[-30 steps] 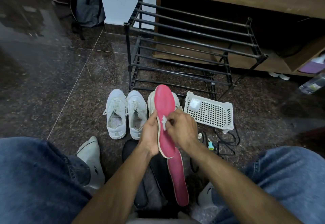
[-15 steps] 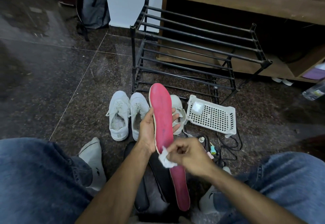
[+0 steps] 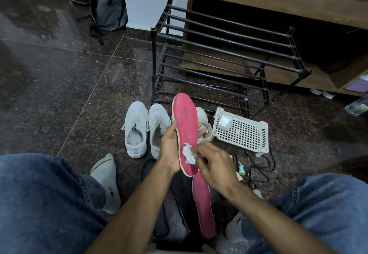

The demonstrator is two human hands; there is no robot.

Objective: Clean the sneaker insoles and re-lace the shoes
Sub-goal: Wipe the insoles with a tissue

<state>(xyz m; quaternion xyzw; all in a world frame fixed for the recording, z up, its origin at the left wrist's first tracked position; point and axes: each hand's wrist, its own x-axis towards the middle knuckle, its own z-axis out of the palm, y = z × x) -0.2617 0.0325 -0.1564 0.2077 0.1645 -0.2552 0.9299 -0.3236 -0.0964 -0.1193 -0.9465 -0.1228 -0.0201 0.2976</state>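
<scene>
Dark speckled stone floor (image 3: 65,86) beneath me: a pair of white sneakers (image 3: 146,129) stands side by side before a black metal shoe rack (image 3: 219,58). Just right, a white perforated plastic basket (image 3: 242,131) lies beside tangled black cables (image 3: 260,166). A second pink insole (image 3: 204,208) and black insoles (image 3: 179,198) lie between my socked feet.
</scene>
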